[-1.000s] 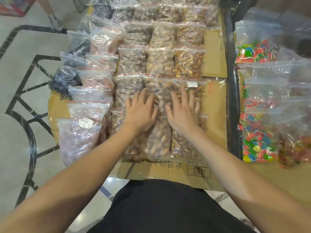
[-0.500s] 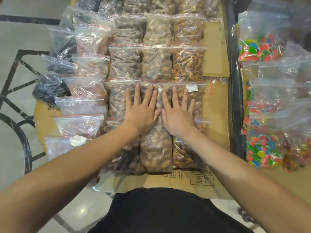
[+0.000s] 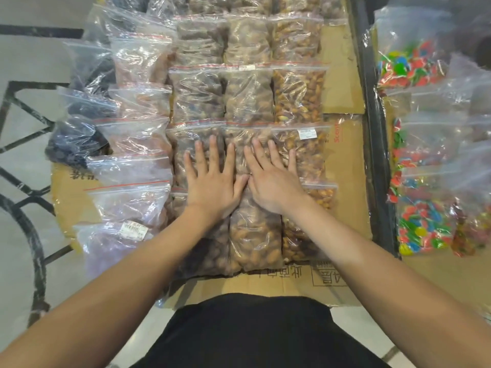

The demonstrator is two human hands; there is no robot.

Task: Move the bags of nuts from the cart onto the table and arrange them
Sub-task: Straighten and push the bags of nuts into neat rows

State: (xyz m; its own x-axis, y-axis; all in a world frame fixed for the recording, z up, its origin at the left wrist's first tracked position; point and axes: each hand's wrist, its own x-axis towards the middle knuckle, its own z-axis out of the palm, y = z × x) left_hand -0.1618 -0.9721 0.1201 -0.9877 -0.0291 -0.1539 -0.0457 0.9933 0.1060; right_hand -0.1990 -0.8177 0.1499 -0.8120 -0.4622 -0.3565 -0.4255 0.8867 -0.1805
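Note:
Clear zip bags of brown nuts [image 3: 249, 96] lie in neat rows on a cardboard-covered table [image 3: 342, 160]. My left hand [image 3: 212, 179] lies flat, fingers spread, on the bags in the second row from the front. My right hand [image 3: 271, 176] presses flat beside it, thumbs almost touching. Both palms cover the seam between that row and the nearest row of nut bags [image 3: 255, 235]. Neither hand holds anything.
Paler and dark-filled bags [image 3: 132, 136] overlap in a column along the table's left side. A black rail [image 3: 372, 128] runs down the right; beyond it lie bags of colourful candy [image 3: 422, 227]. Patterned floor [image 3: 24, 155] shows on the left.
Both hands slid together from slightly apart until they lie side by side on the bags. The view has shifted a little closer and to the right.

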